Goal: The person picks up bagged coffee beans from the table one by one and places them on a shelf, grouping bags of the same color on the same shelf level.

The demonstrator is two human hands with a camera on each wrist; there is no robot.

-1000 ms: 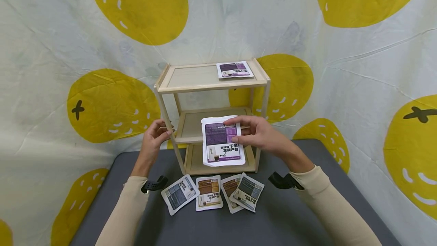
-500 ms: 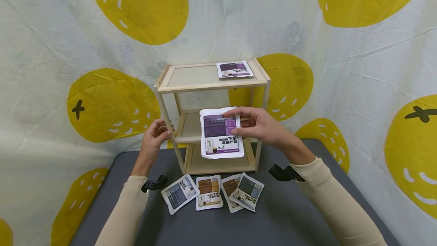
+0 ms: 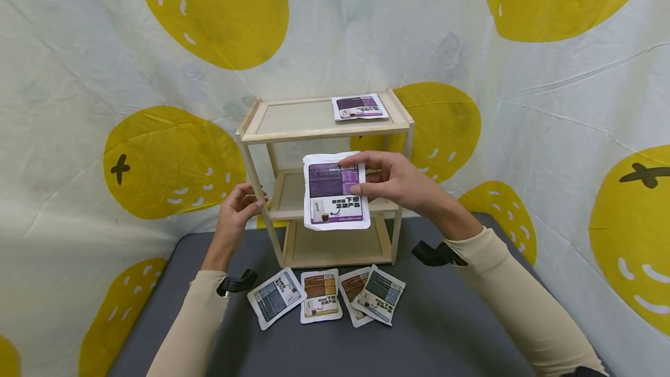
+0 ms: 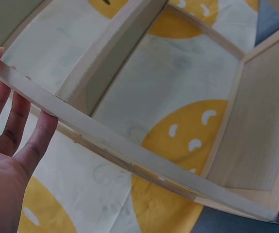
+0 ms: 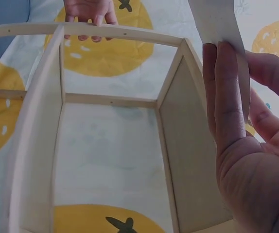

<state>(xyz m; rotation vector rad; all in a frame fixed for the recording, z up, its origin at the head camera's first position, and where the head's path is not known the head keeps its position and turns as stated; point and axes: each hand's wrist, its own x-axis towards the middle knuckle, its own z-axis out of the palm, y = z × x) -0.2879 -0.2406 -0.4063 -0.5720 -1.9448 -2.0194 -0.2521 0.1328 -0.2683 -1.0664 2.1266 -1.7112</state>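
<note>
Between thumb and fingers my right hand (image 3: 395, 179) pinches the right side of a white-edged purple pouch (image 3: 330, 182), held upright in front of the middle shelf. Its edge and pale back (image 5: 219, 22) show in the right wrist view. My left hand (image 3: 235, 214) holds the front left post of a small wooden shelf rack (image 3: 324, 135). In the left wrist view, thumb and fingers lie on either side of that post (image 4: 130, 148). A second purple pouch (image 3: 360, 107) lies on the right of the top shelf.
Before the rack on the dark grey table (image 3: 314, 351) lie a blue-grey pouch (image 3: 276, 298), an orange one (image 3: 320, 297), and a brown one (image 3: 345, 292) partly covered by a dark grey-green one (image 3: 381, 294). A patterned cloth (image 3: 335, 28) hangs behind.
My right hand has raised the purple pouch and shifted it slightly left, uncovering more of the bottom shelf. The left hand keeps its place on the post.
</note>
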